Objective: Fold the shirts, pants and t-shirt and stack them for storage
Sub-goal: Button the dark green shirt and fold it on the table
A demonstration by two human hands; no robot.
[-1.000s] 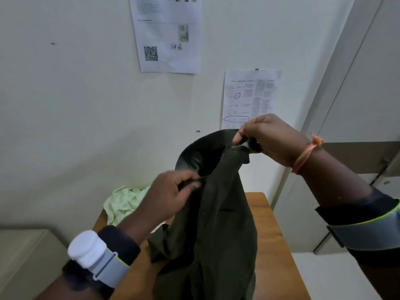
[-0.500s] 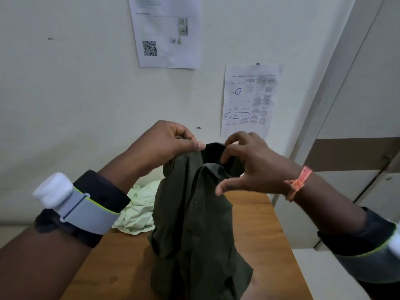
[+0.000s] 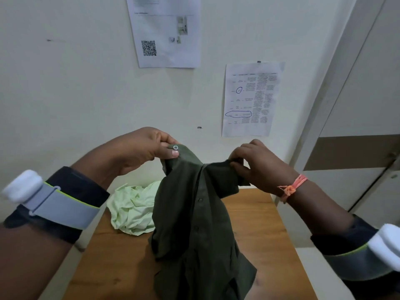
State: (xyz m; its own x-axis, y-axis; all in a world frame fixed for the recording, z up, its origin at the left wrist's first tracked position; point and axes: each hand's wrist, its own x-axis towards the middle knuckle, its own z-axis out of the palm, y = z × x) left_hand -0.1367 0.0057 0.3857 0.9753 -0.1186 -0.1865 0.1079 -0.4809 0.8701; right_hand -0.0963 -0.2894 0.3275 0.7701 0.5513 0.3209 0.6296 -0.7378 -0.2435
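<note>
I have the dark green shirt (image 3: 194, 224) held up in front of me over the desk (image 3: 255, 234), its top stretched between both hands and the rest hanging in loose folds, with the lower part apparently reaching the wood. My left hand (image 3: 140, 150) pinches the top edge by a button, thumb pressed under the cloth. My right hand (image 3: 257, 167) has its fingers (image 3: 238, 164) curled round a bunched piece of the top edge, probably the collar or shoulder.

I judge the shirt light and limp: it sags wherever it is not held, so it will not keep a shape by itself and needs laying flat before any fold. The weave looks matte, so I expect little slipping in the pinch. The better holds, I think, are the 2 shoulder seams, wider apart than my present grip, so the front hangs square.

A crumpled pale green garment (image 3: 134, 211) lies at the back left of the desk, close beside the hanging shirt. Bare wood shows to the right and towards me, which looks like the best place to spread out. The wall (image 3: 86, 94) stands right behind the desk, and the right edge drops off beside a door (image 3: 368, 105).
</note>
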